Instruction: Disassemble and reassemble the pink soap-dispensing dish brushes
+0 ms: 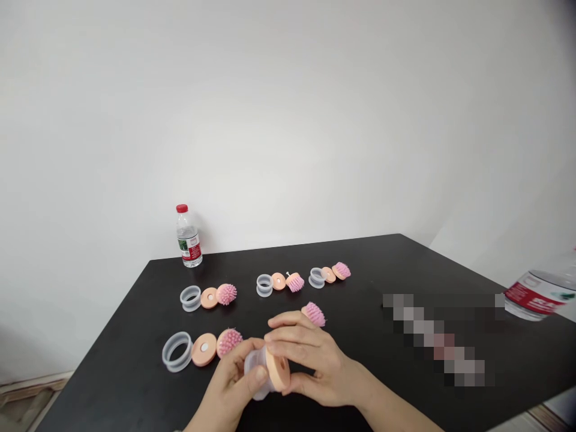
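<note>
Close to the front of the table, my left hand (231,381) grips a translucent plastic cup-like piece (255,360) from the side, thumb on its wall. A round peach-coloured cap (278,367) with a hole in its middle sits against the end of that piece. My right hand (321,363) is closed around the cap, fingers over its top edge and thumb below. Just beyond the right hand lies a brush head (315,314) with pink bristles, partly hidden by the fingers. Another pink brush head (230,342) rests behind my left hand.
Several sets of parts lie on the black table (360,348): clear rings (167,359), peach discs (204,350) and brush heads (227,294). A red-capped water bottle (189,243) stands at the back left, another bottle (535,294) at the right. A pixelated patch covers part of the right side.
</note>
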`<act>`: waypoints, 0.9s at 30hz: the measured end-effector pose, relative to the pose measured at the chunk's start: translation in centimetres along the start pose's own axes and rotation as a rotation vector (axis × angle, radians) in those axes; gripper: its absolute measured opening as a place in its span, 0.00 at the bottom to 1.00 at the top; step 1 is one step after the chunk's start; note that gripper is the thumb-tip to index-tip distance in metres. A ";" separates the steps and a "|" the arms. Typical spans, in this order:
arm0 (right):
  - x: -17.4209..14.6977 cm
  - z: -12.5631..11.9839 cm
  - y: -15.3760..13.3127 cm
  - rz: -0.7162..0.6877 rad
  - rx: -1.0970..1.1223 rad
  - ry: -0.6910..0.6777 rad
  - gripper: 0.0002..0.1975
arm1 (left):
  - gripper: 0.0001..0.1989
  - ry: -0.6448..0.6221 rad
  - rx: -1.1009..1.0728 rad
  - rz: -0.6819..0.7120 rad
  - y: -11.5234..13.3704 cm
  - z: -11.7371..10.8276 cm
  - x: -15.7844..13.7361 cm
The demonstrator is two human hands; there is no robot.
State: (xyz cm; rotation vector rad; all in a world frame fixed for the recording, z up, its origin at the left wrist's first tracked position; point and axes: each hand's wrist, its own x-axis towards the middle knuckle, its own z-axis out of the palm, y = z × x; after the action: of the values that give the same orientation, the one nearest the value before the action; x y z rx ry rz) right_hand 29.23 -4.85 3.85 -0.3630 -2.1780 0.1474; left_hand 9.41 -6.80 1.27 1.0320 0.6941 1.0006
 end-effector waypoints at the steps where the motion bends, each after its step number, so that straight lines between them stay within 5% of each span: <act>1: 0.0 -0.1 0.0 -0.007 0.006 -0.017 0.16 | 0.22 -0.009 -0.021 -0.027 -0.1 0.0 0.1; 10: -0.6 -0.4 0.0 -0.023 -0.061 -0.187 0.11 | 0.25 -0.050 -0.028 -0.084 -0.5 0.2 0.3; 20: -0.9 1.9 0.5 0.241 -0.074 0.102 0.32 | 0.28 -0.098 0.213 0.189 -2.2 -1.5 0.6; 27: -1.3 0.7 0.8 0.239 -0.085 -0.073 0.45 | 0.29 0.015 0.401 0.336 -1.6 -1.1 0.3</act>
State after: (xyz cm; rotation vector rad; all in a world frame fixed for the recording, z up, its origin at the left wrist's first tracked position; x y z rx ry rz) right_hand 29.50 -4.49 2.27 -0.6761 -2.2122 0.2032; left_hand 9.19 -6.39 -0.60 1.5295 0.7672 1.1852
